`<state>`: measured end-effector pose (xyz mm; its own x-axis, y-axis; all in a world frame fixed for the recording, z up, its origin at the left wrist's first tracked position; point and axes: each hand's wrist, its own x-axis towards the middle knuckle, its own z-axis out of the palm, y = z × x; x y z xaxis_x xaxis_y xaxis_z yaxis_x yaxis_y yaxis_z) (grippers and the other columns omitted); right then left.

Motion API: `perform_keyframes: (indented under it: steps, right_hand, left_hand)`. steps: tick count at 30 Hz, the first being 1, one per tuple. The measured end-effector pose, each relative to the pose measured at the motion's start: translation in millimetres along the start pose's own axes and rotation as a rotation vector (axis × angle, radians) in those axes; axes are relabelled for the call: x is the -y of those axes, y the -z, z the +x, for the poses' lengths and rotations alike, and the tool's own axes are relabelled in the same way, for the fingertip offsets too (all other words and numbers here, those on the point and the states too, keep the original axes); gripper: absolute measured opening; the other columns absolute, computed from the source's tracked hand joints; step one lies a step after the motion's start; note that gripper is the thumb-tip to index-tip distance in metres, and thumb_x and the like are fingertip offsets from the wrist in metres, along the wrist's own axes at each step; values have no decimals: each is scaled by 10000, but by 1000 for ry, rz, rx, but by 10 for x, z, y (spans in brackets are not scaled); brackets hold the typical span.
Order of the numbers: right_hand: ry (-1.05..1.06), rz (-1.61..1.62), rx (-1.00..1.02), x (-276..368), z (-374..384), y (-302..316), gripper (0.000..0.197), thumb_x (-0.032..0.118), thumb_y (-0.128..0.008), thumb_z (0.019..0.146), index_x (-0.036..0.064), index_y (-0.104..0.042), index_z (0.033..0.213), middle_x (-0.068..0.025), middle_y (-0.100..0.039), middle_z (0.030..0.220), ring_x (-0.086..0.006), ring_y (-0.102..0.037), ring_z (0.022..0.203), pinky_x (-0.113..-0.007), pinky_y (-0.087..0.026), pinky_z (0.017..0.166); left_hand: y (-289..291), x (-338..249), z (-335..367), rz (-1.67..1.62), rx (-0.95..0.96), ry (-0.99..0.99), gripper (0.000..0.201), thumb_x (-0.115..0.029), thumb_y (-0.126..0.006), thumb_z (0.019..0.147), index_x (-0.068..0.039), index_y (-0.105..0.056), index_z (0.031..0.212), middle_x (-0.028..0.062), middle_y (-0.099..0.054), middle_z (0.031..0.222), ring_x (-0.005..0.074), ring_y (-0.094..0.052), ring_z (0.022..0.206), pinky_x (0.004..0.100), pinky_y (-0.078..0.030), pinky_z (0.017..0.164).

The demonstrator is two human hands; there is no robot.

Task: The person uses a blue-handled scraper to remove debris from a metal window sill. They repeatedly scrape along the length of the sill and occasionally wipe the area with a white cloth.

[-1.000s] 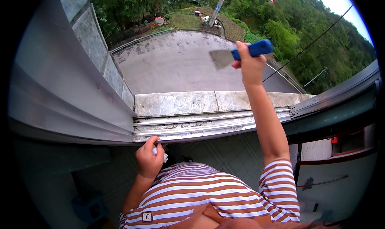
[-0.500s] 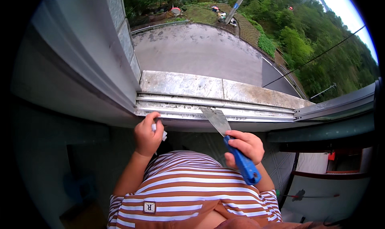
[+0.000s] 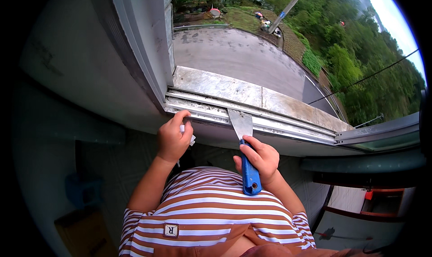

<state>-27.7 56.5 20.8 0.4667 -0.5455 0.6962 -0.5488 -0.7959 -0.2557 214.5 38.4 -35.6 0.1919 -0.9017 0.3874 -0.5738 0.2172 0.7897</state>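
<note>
My right hand (image 3: 263, 157) is closed round the blue handle (image 3: 250, 169) of a putty knife. Its broad metal blade (image 3: 241, 122) points away from me, its far edge at the grooves of an aluminium window track (image 3: 283, 124). Dark grit (image 3: 209, 112) lies in the track left of the blade. At the track's left end, my left hand (image 3: 174, 137) is curled round a small white thing (image 3: 193, 140), mostly hidden by the fingers, so its kind cannot be made out. The left index finger reaches to the track's near edge.
A stained stone sill (image 3: 220, 83) runs beyond the track, with a paved road (image 3: 238, 54) far below outside. The window frame (image 3: 139, 45) rises at left; a sliding sash (image 3: 382, 133) stands at right. A blue stool (image 3: 83, 189) is at lower left.
The putty knife's handle has swung left and now points nearly straight back toward me. My view has turned, shifting the window rightward in the picture. The left hand still grips the white thing.
</note>
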Motion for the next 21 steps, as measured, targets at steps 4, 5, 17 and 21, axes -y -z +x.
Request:
perform_keyframes:
  steps: [4, 5, 17, 21]
  right_hand:
    - [21, -29, 29, -14, 2, -56, 330, 213, -817, 715, 66, -678, 976, -195, -671, 984, -212, -598, 565, -277, -478, 493]
    - [21, -31, 30, -10, 6, -71, 330, 218, -817, 715, 72, -679, 977, -193, -670, 987, -212, -596, 567, -275, -476, 493]
    - [-53, -94, 20, 102, 240, -124, 244, 253, -765, 730, 87, -668, 880, -93, -683, 990, -208, -547, 631, -347, -420, 635]
    - [-54, -112, 28, 81, 221, -136, 212, 264, -733, 761, 98, -668, 875, -76, -683, 999, -206, -547, 677, -402, -426, 796]
  left_hand:
    - [18, -32, 1, 15, 7, -4, 216, -31, -632, 801, -76, -643, 1011, 142, -663, 785, 315, -641, 658, 378, -490, 572]
    - [15, -21, -1, 14, -6, -34, 241, -28, -648, 793, -68, -645, 1031, 130, -628, 742, 288, -601, 611, 363, -472, 554]
    - [266, -706, -106, -267, 416, -745, 532, -433, -786, 707, -216, -690, 1184, 38, -517, 743, 153, -543, 516, 267, -417, 453]
    - [256, -878, -1, -123, 407, -865, 446, -500, -732, 747, -215, -716, 1090, 68, -502, 745, 141, -510, 491, 247, -389, 427]
